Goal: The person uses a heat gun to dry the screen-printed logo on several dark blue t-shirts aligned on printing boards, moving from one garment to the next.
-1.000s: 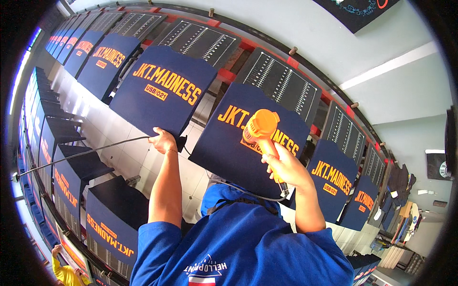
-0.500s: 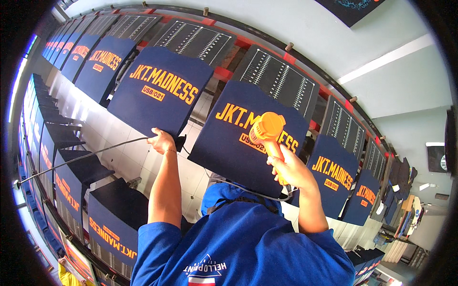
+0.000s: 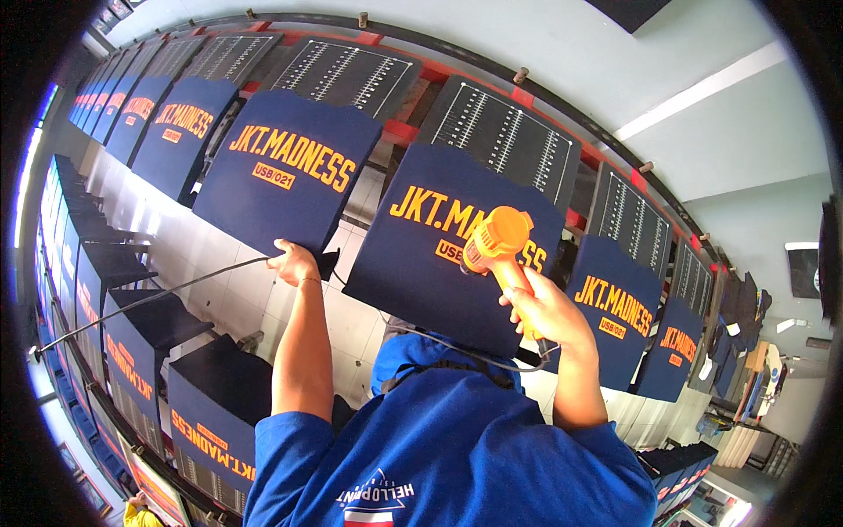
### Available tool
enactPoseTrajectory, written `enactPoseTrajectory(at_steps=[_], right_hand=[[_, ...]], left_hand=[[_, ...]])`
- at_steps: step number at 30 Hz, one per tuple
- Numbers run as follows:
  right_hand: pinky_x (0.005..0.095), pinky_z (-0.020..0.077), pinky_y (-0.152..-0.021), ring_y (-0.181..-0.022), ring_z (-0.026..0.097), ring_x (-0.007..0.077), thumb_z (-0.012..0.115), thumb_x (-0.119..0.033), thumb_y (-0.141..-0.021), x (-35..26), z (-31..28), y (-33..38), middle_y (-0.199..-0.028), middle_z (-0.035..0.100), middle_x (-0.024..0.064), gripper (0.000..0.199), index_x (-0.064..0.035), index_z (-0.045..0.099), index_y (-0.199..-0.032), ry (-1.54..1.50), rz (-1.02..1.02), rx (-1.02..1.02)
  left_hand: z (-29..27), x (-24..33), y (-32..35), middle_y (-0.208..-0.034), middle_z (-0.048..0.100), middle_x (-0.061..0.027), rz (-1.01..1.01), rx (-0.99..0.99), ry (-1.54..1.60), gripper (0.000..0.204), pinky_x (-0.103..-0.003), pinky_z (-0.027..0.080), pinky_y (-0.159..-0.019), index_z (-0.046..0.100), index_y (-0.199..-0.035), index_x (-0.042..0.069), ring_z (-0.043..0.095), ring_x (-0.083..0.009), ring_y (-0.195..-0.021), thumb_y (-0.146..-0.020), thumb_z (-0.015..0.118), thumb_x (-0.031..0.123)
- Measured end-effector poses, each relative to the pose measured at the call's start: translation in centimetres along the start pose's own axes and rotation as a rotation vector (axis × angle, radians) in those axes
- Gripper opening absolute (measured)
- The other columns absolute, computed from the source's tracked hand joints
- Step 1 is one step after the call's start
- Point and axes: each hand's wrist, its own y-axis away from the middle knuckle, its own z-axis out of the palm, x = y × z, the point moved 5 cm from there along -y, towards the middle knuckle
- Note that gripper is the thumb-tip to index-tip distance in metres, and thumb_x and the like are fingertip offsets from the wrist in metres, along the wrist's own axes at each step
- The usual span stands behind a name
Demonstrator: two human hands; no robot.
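My right hand (image 3: 546, 307) is wrapped round the handle of a yellow-orange heat gun (image 3: 502, 235). The gun hangs over a navy shirt (image 3: 421, 294) spread on a flat board, covering part of its orange lettering. Closed fingers of my left hand (image 3: 294, 262) hold a thin black cable (image 3: 176, 283), beside the lower edge of another navy printed shirt (image 3: 237, 202). From that hand the cable stretches left to a post; more of it loops in front of my body towards the gun's handle.
Behind the shirts runs a red-and-black frame carrying dark printing boards (image 3: 505, 145) with white marks. More navy shirts (image 3: 613, 307) line both sides, and a second row (image 3: 206, 413) stands at lower left. A person's yellow sleeve (image 3: 140, 516) shows at the bottom left. Tiled floor (image 3: 237, 290) lies between the rows.
The heat gun has shifted slightly right across the same shirt's print. The whole view has moved a little; my left hand keeps its hold on the cable.
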Motion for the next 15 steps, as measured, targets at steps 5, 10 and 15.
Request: enactPoseTrajectory(at_steps=[5, 10, 15], right_hand=[[0.0272, 0.0540, -0.055, -0.065, 0.060, 0.0112, 0.055, -0.024, -0.098, 0.7, -0.1, 0.4, -0.088, 0.058, 0.0052, 0.035, -0.0020, 0.047, -0.123, 0.003, -0.044, 0.086], [0.0271, 0.0530, -0.053, -0.064, 0.060, 0.0110, 0.055, -0.023, -0.097, 1.3, -0.5, 1.0, -0.086, 0.058, 0.0049, 0.034, -0.0022, 0.047, -0.122, -0.028, -0.028, 0.116], [0.0275, 0.0529, -0.052, -0.063, 0.060, 0.0116, 0.056, -0.022, -0.097, 2.0, -1.1, 1.4, -0.085, 0.058, 0.0051, 0.032, -0.0025, 0.047, -0.120, -0.121, -0.021, 0.148]], left_hand=[[0.7, -0.7, -1.0, -0.112, 0.061, -0.0339, 0.018, 0.002, -0.007, 0.070, -0.050, 0.049, -0.091, 0.041, -0.128, -0.006, 0.062, -0.0474, -0.103, -0.092, 0.048, 0.054], [0.8, -0.8, -1.2, -0.103, 0.064, -0.0335, 0.052, 0.046, -0.031, 0.065, -0.050, 0.050, -0.087, 0.041, -0.122, -0.007, 0.064, -0.0468, -0.095, -0.093, 0.048, 0.050], [1.0, -0.8, -1.2, -0.103, 0.063, -0.0342, 0.056, 0.061, -0.040, 0.066, -0.051, 0.051, -0.086, 0.041, -0.123, -0.008, 0.064, -0.0475, -0.094, -0.093, 0.048, 0.051]])
